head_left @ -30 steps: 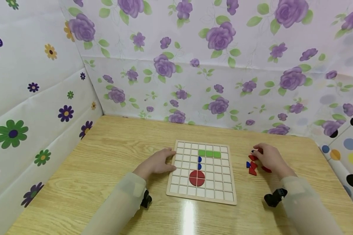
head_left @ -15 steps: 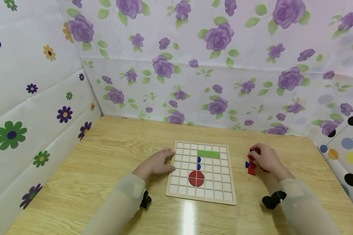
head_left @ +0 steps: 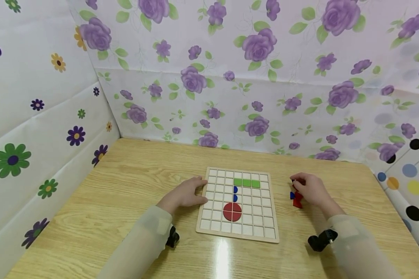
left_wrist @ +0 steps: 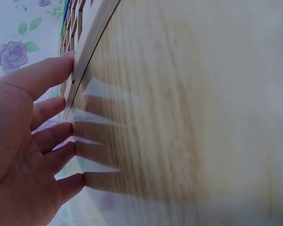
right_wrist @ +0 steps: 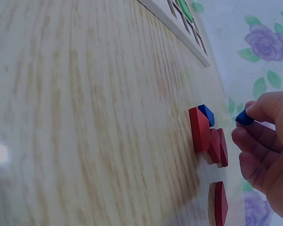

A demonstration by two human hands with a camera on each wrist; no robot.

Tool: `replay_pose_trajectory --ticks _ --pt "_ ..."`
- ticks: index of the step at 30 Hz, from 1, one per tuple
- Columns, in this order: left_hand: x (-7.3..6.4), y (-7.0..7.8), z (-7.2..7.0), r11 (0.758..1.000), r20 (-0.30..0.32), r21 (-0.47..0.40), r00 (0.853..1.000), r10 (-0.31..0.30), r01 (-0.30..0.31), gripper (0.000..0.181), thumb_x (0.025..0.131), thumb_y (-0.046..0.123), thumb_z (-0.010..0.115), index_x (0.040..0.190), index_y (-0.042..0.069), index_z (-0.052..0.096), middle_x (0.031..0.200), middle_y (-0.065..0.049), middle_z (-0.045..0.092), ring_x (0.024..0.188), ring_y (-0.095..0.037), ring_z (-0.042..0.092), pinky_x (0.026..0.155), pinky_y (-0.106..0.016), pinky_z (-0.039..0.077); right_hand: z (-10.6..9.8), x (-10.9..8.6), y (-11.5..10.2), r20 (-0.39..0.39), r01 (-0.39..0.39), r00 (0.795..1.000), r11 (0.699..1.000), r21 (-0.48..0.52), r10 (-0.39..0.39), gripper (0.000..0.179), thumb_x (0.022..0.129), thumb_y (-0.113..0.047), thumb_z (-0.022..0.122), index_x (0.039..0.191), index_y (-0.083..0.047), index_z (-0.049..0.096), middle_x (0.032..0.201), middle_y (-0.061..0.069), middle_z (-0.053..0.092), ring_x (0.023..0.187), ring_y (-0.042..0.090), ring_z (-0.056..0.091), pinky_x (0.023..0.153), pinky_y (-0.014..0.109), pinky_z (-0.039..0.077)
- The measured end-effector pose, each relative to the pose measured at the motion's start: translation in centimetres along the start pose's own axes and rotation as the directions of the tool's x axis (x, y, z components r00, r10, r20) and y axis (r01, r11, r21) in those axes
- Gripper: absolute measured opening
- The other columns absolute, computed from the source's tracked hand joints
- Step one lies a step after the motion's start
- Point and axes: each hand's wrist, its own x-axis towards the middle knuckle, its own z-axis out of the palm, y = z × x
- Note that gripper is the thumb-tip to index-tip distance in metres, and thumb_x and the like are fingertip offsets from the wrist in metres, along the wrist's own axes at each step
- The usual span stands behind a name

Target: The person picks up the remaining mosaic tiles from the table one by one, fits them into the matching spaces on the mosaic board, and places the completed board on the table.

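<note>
The arranging is judged to be past its middle, since more pieces are seen set into the grid board (head_left: 237,237), at lower centre of the head view, than are left loose. Three green squares (head_left: 246,182) are laid in a row near the board's top, two blue half-discs (head_left: 235,189) are set one below the other beneath them, and a full circle is formed lower down by four red quarter pieces (head_left: 229,215). Many pale cells are left unfilled.

At lower right of the head view, off the board, the remainder is held or strewn on the table (head_left: 153,162). In the right wrist view, a small blue piece (right_wrist: 244,117) is pinched between thumb and finger of the right hand (head_left: 313,189), lifted clear of the table; three red pieces (right_wrist: 199,129) and a second blue piece (right_wrist: 206,115) are bunched near it, while a lone red piece (right_wrist: 220,204) is left apart at lower right. By the left hand (head_left: 184,193) nothing is grasped: its fingers are spread, and the board's left edge is touched by them.

No brand, label or writing can be read on the board, the pieces or the flower-printed cloth (head_left: 146,93) behind
</note>
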Motion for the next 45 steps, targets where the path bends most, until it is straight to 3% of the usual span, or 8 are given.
replay_pose_trajectory --ticks 14,45 --pt "0.0 0.0 0.0 1.0 0.003 -0.003 1.0 0.004 -0.004 0.067 0.087 0.033 0.067 0.145 0.013 0.04 0.155 -0.012 0.026 0.144 -0.03 0.022 0.115 -0.048 0.025 0.7 0.0 -0.5 0.016 -0.008 1.0 0.999 0.035 0.007 0.026 0.095 -0.014 0.054 0.115 0.001 0.061 0.1 0.016 0.065 0.085 0.023 0.06 0.069 0.031 0.05" --pt "0.1 -0.3 0.1 1.0 -0.008 0.02 1.0 0.024 -0.023 0.068 0.086 0.033 0.068 0.144 0.012 0.041 0.154 -0.014 0.028 0.143 -0.032 0.025 0.115 -0.048 0.026 2.4 0.0 -3.0 0.027 0.078 0.996 0.991 0.107 -0.081 0.021 0.093 -0.013 0.059 0.108 -0.001 0.065 0.094 0.01 0.068 0.081 0.016 0.059 0.068 0.029 0.047"
